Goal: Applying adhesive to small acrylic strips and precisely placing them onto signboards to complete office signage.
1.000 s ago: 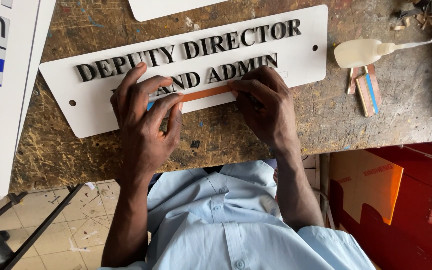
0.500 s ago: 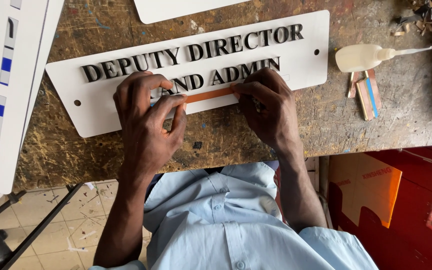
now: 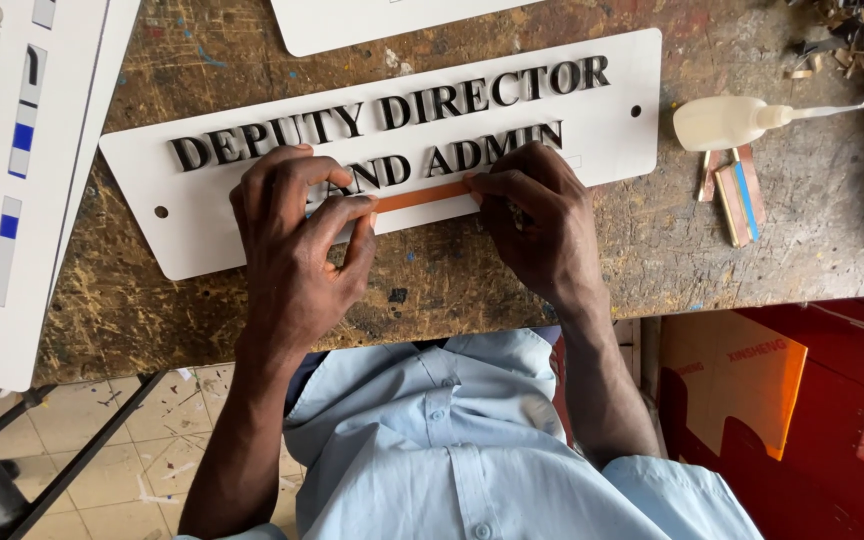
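Both hands, left hand (image 3: 297,235) and right hand (image 3: 537,215), pinch the thin orange strip (image 3: 422,195) by its ends at 9 and 3 o'clock; looks light, stiff-ish.

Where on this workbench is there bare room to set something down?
Bare wood lies between the white sign plate and the bench's front edge, and right of the plate below the glue bottle. Crowded: around both hands and the orange strip.

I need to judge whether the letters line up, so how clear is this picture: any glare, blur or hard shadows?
Head view: even, soft light, no glare on the white sign; black letters crisp; only faint shadows under the left hand and right hand at the orange strip; the glue bottle is sharp too; slight wide-angle bend at edges.
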